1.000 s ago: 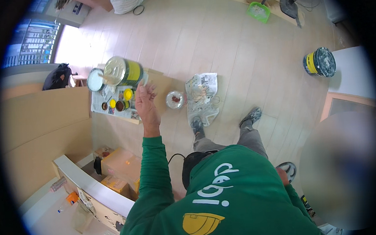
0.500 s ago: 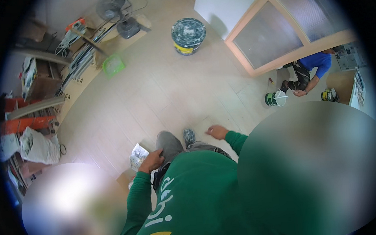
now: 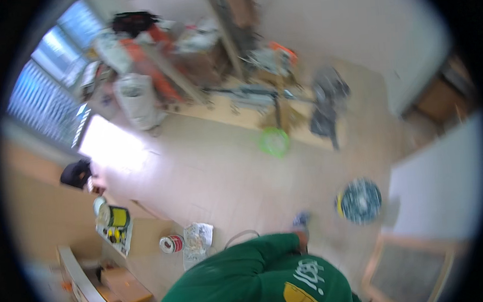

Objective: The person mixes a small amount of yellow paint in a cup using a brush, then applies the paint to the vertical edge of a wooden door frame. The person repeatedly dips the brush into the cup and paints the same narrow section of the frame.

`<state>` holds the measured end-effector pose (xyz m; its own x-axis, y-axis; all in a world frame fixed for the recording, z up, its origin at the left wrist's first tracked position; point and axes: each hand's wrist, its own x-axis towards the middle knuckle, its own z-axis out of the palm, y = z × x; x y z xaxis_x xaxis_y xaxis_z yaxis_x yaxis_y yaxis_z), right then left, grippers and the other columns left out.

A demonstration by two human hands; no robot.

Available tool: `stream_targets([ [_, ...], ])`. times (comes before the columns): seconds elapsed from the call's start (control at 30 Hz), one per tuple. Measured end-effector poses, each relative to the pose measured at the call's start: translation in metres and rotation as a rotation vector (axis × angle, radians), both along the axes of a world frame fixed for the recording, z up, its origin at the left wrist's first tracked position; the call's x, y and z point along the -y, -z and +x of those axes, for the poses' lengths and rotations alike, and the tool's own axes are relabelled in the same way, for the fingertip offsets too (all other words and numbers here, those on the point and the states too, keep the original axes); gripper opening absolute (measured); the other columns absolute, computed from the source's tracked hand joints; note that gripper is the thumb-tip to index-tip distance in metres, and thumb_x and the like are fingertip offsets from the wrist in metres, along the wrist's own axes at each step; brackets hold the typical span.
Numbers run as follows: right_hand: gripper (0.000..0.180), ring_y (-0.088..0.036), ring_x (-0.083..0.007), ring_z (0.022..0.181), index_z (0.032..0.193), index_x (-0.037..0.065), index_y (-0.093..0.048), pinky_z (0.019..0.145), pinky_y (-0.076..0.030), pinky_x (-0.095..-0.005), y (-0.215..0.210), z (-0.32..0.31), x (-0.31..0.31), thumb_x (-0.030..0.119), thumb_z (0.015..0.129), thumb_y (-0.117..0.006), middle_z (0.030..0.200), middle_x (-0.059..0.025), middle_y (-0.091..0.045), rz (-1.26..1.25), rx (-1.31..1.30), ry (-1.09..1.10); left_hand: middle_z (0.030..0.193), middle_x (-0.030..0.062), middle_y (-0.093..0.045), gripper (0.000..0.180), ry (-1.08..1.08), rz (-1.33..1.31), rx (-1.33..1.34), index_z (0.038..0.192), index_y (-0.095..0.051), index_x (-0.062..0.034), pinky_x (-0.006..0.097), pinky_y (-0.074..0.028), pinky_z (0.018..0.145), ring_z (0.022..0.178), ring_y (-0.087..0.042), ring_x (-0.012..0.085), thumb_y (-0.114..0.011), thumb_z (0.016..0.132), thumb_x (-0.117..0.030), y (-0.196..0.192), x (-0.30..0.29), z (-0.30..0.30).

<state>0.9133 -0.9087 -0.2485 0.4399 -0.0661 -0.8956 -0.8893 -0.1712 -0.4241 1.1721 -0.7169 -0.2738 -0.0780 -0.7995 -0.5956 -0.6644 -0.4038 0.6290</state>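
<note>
My left arm, in a green sleeve, reaches across the front of my body. Only a small, blurred part of my left hand [image 3: 302, 240] shows past the cuff, near my shoe [image 3: 301, 220], and its fingers cannot be made out. My right hand is out of view. On the floor left of me stands a small red and white tin [image 3: 172, 244]. Beside it a crumpled, stained sheet of paper [image 3: 197, 239] lies on the tiles. To my right is a large lidded bucket [image 3: 360, 200], its top smeared white.
A green basin [image 3: 274, 142], a fan [image 3: 328, 96] and a white sack [image 3: 138, 102] stand along the cluttered far side. At left, a yellow-labelled can [image 3: 114, 216] sits near a dark-haired person [image 3: 77, 174]. Cardboard boxes [image 3: 126, 288] lie lower left; a glazed door [image 3: 412, 271] is lower right.
My view has swung left, bringing in the window, tin and boxes. The fan, basin and bucket now appear farther right. My right hand and the blue-shirted person have left the picture.
</note>
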Motion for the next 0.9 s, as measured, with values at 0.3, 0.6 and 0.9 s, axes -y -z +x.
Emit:
stream_targets([
  [0.3,0.062,-0.069,-0.0421,0.121,0.141,0.005,-0.066,0.103,-0.053,-0.054,-0.005,0.283,0.226,0.056,0.109,-0.049,0.134,-0.0256,-0.071,-0.1,0.095,-0.347,0.114,0.0197,-0.079,0.036,-0.479,0.048,0.104,0.11,-0.083,-0.0097,0.05,-0.057,0.093,0.106,-0.074,0.0377,-0.076,0.088,-0.037,-0.017,0.063,0.033],
  [0.6,0.061,-0.07,-0.0413,0.12,0.142,0.005,-0.066,0.103,-0.053,-0.0531,-0.006,0.4,0.256,0.054,0.108,-0.051,0.134,-0.0249,-0.071,-0.059,0.209,-0.779,0.148,0.023,-0.066,0.054,-0.973,0.045,-0.446,0.156,-0.059,-0.0125,0.05,-0.048,0.114,0.135,-0.064,0.0383,-0.056,0.109,-0.04,-0.115,0.134,-0.083],
  [0.9,0.059,-0.07,-0.0405,0.12,0.142,0.004,-0.065,0.103,-0.054,-0.0521,-0.039,0.409,0.203,0.051,0.108,-0.054,0.135,-0.0242,-0.071,-0.037,0.188,-1.089,0.161,0.0217,-0.056,0.074,-0.787,0.069,-0.332,0.165,-0.046,-0.0085,0.049,-0.042,0.122,0.146,-0.054,0.0389,-0.057,0.107,-0.054,0.036,0.155,-0.109],
])
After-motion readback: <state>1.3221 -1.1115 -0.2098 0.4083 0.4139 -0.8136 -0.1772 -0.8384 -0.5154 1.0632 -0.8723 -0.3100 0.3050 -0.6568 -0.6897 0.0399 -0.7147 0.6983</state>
